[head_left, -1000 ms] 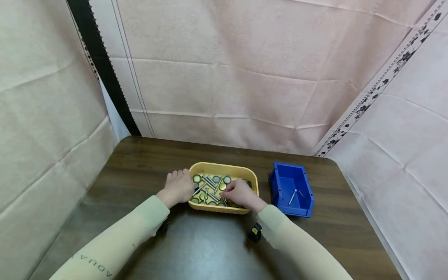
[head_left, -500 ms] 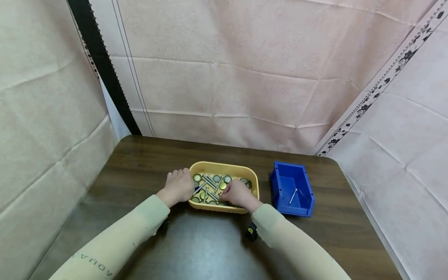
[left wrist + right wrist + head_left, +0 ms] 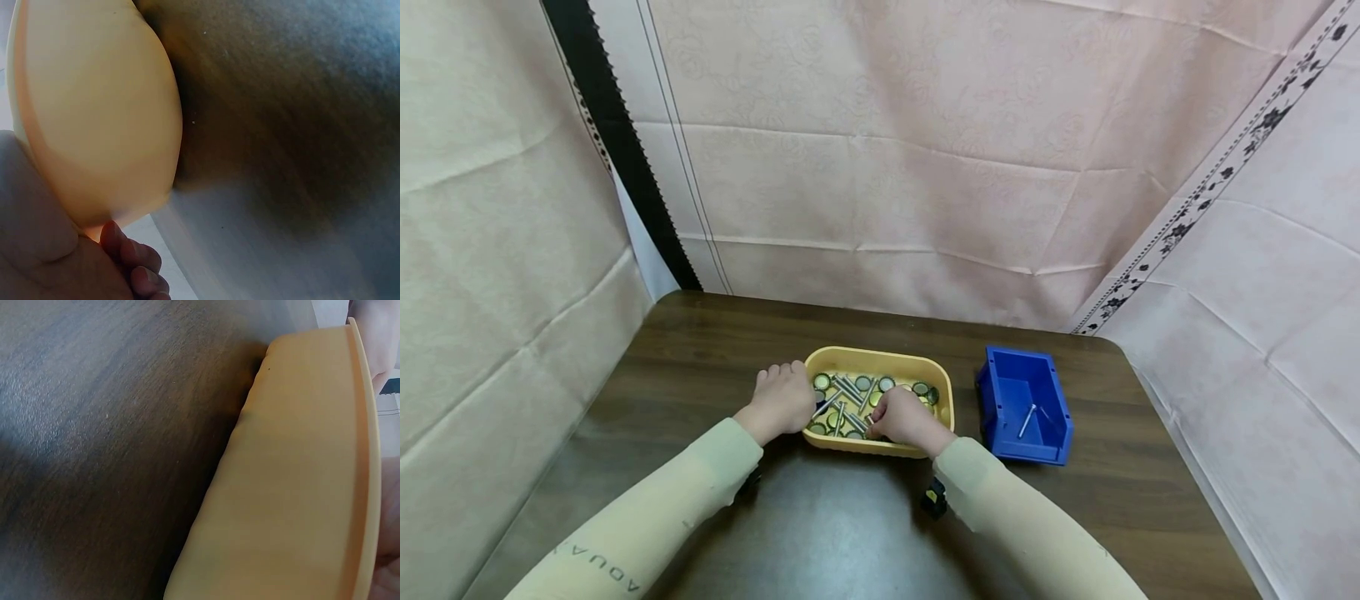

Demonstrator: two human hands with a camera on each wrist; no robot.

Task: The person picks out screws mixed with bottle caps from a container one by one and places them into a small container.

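A yellow tray [image 3: 880, 360] stands on the table, holding silver screws [image 3: 847, 389] and round bottle caps [image 3: 822, 382]. My left hand [image 3: 785, 400] grips the tray's left end; in the left wrist view its curled fingers [image 3: 140, 259] are by the tray's end wall [image 3: 100, 112]. Inside the tray, my right hand [image 3: 907, 418] reaches down among the screws near the front, thumb and forefinger close together. Whether it pinches a screw is too small to see. The right wrist view mostly shows the tray's outer wall [image 3: 300, 462], with part of the right hand [image 3: 390, 519] behind the rim.
To the right of the tray is a blue bin [image 3: 1028, 367] with at least one screw [image 3: 1027, 421] lying in it. The dark wooden table [image 3: 737, 333] has light cloth [image 3: 880, 208] hanging behind it and at both sides.
My right hand has shifted a little to the left within the tray, uncovering more caps at the tray's right end. The left hand and the tray have stayed in place.
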